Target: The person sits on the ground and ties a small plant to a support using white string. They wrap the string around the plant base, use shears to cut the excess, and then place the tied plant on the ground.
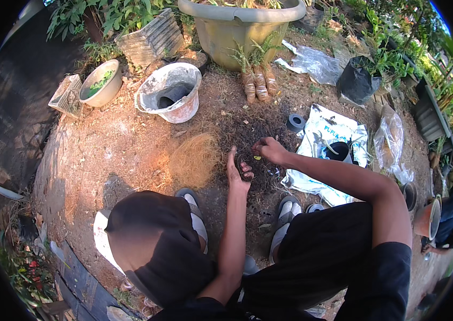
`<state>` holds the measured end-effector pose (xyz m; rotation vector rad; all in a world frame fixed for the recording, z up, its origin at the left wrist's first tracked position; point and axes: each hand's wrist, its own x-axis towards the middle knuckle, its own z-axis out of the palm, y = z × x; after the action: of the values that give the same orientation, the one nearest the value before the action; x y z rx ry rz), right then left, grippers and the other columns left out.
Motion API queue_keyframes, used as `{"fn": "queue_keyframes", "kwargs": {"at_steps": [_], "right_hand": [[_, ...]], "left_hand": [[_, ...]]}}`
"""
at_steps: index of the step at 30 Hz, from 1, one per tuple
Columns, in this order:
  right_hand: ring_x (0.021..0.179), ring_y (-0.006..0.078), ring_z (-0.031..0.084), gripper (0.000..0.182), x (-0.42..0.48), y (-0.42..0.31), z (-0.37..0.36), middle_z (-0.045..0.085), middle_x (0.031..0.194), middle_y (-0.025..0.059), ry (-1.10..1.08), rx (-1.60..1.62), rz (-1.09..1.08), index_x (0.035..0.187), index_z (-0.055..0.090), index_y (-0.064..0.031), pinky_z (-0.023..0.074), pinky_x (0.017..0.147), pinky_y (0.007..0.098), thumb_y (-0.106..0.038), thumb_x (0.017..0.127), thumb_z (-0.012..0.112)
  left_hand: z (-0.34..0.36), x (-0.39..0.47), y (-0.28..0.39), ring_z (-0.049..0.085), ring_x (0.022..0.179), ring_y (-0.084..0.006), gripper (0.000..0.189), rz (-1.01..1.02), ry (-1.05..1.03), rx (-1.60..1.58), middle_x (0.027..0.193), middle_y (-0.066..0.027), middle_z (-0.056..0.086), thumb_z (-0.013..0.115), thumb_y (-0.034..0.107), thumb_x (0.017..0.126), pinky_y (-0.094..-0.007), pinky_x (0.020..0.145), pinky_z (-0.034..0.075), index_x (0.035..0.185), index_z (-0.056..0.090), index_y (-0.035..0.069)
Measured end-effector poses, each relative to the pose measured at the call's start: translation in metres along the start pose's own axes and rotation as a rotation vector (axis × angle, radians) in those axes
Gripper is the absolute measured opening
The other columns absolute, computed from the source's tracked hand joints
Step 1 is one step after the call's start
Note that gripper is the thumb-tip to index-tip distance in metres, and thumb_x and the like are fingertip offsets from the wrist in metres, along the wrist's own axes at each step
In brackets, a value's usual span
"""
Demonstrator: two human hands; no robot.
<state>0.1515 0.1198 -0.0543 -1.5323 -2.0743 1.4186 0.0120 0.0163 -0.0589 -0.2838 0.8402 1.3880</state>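
My left hand (239,170) is cupped with its thumb up, and dark fibrous soil shows between the thumb and the curled fingers. Just to its right, my right hand (270,150) hovers over the dark soil (246,132) with its fingertips drawn together. Whether anything is pinched there is too small to tell. A small yellow leaf (257,158) shows below the right fingers. Left of my hands lies a loose heap of tan fibre (196,160).
Ahead stand a cement-stained bucket (168,94), a large planter (238,36) and ferns with plastic-wrapped root bundles (259,86). At right lie a tape roll (295,122) and pruning shears (326,142) on a printed white sack (315,180). Another person (449,220) is at far right.
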Motion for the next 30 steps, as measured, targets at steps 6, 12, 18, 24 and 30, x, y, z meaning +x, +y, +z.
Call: {"fn": "queue_keyframes", "kwargs": {"at_steps": [6, 12, 18, 24, 30], "right_hand": [[0.110, 0.0398, 0.064, 0.039, 0.002, -0.009, 0.004, 0.068, 0.108, 0.0289, 0.009, -0.134, 0.011, 0.110, 0.067, 0.0017, 0.0495, 0.093, 0.0455, -0.028, 0.088, 0.057], [0.105, 0.0362, 0.066, 0.040, 0.011, 0.000, 0.000, 0.069, 0.105, 0.0257, 0.033, -0.214, 0.027, 0.108, 0.068, 0.0038, 0.0497, 0.091, 0.0435, -0.029, 0.089, 0.057], [0.101, 0.0332, 0.068, 0.036, 0.015, -0.009, 0.007, 0.071, 0.102, 0.0220, 0.049, -0.230, 0.030, 0.105, 0.073, 0.0001, 0.0498, 0.091, 0.0411, -0.029, 0.091, 0.055], [0.114, 0.0418, 0.061, 0.046, 0.009, -0.014, 0.002, 0.065, 0.113, 0.0309, -0.013, -0.158, 0.036, 0.109, 0.065, 0.0058, 0.0483, 0.095, 0.0462, -0.035, 0.087, 0.062], [0.106, 0.0363, 0.066, 0.038, 0.008, -0.017, 0.003, 0.070, 0.105, 0.0244, 0.020, -0.199, 0.049, 0.105, 0.071, 0.0002, 0.0491, 0.093, 0.0431, -0.031, 0.089, 0.058]], "left_hand": [[-0.014, 0.018, 0.008, 0.043, 0.046, -0.0017, 0.024, 0.017, -0.096, 0.039, 0.060, 0.0081, 0.046, 0.073, 0.036, 0.090, -0.0160, 0.037, 0.031, 0.086, 0.058, 0.018], [-0.009, 0.018, 0.003, 0.041, 0.043, -0.0028, 0.038, 0.029, -0.131, 0.025, 0.059, 0.0060, 0.046, 0.070, 0.047, 0.090, -0.0162, 0.035, 0.030, 0.077, 0.052, 0.016], [-0.029, 0.027, 0.001, 0.034, 0.039, -0.0036, 0.044, 0.021, -0.238, -0.024, 0.052, 0.0055, 0.039, 0.066, 0.048, 0.092, -0.0174, 0.032, 0.025, 0.070, 0.045, 0.017], [-0.021, 0.021, -0.001, 0.034, 0.040, -0.0028, 0.040, 0.006, -0.068, 0.070, 0.053, 0.0076, 0.038, 0.069, 0.043, 0.092, -0.0171, 0.034, 0.024, 0.071, 0.046, 0.018], [-0.009, 0.015, -0.004, 0.043, 0.048, -0.0026, 0.030, 0.100, -0.035, 0.179, 0.060, 0.0060, 0.045, 0.072, 0.041, 0.091, -0.0158, 0.042, 0.034, 0.085, 0.057, 0.015]]}}
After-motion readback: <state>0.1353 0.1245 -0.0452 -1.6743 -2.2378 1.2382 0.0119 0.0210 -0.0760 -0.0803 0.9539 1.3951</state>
